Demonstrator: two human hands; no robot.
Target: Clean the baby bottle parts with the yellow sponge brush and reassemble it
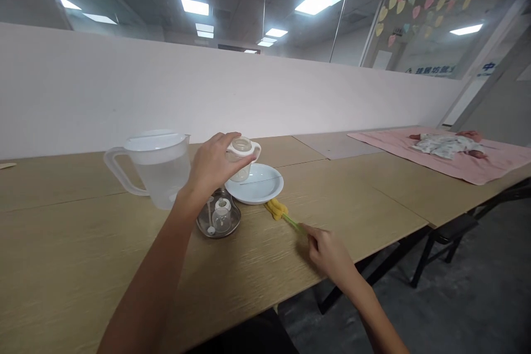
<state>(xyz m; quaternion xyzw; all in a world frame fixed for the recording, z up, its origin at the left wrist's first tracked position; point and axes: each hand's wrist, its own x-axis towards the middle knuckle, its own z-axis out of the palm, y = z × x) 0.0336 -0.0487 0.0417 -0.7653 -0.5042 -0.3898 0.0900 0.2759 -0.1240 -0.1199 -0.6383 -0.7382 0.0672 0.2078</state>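
My left hand (213, 163) grips a clear baby bottle (241, 160) with a white handled collar and an open top, held upright above a white bowl (271, 188). Its far handle sticks out to the right. Low over the table, my right hand (326, 249) is closed round the green handle of a bottle brush (290, 221). The brush's yellow sponge head lies beside the bowl's near rim. Under my left wrist stands a metal kidney dish (219, 234) with a clear cap, a white ring and a straw-like part in it.
A lidded clear plastic pitcher (160, 171) of water stands left of my left hand. Far right, a baby doll (448, 145) in a patterned outfit lies on a pink cloth (473, 171). A black stool (452, 230) is beside the table's front edge. A white wall runs behind.
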